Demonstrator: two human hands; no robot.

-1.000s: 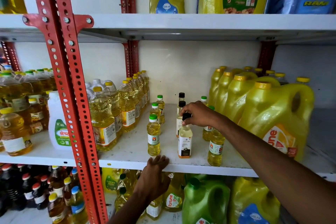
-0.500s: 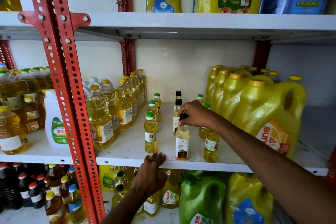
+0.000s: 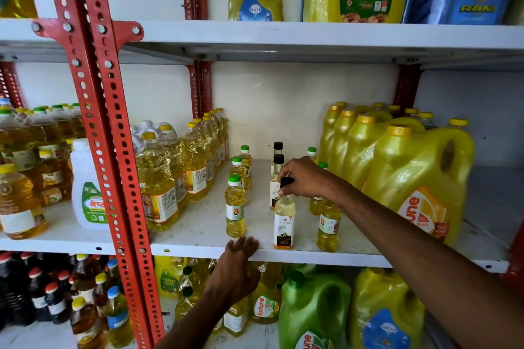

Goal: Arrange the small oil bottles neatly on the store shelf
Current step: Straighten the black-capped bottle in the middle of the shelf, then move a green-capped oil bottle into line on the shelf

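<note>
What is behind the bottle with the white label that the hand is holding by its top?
Behind the white-labelled bottle stand two more black-capped bottles in a row toward the wall. The right hand covers part of the nearer one, so its label is mostly hidden.

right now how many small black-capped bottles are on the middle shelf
3, in one column. The front bottle stands near the shelf edge, its cap gripped by the right hand. The second is behind it, the third furthest back. The hand may hide more.
</note>
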